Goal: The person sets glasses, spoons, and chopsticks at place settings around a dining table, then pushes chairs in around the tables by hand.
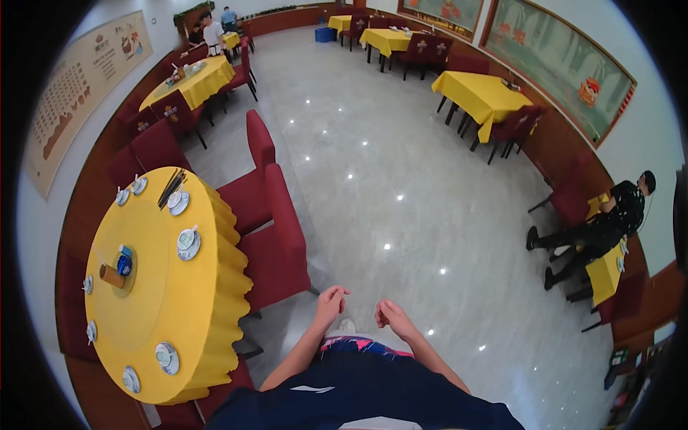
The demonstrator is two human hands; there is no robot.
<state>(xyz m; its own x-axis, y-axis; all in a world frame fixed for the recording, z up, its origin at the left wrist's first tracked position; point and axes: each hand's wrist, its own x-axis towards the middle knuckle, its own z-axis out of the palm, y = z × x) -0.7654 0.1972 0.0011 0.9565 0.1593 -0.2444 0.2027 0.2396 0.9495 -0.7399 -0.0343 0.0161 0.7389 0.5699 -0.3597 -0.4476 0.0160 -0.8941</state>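
My left hand [331, 304] is in front of my body, its fingers loosely curled, and nothing shows in it. Level with it, my right hand [391, 316] is also curled closed, and I see nothing held there. The two hands are apart from each other, above the tiled floor. Nearest to my left hand is a dark red chair [276, 261], not touched. Beyond that chair stands a round table with a yellow tablecloth [190, 301]. Several cups on saucers [188, 242] are set around its edge, and a bundle of dark chopsticks [171, 188] lies near its far side.
A brown holder [111, 275] and a blue item [125, 265] stand mid-table. Grey floor [387, 193] stretches ahead between rows of tables. A person in black [609, 222] stands at a yellow-covered table on the right. Another person [213, 34] is at the far left.
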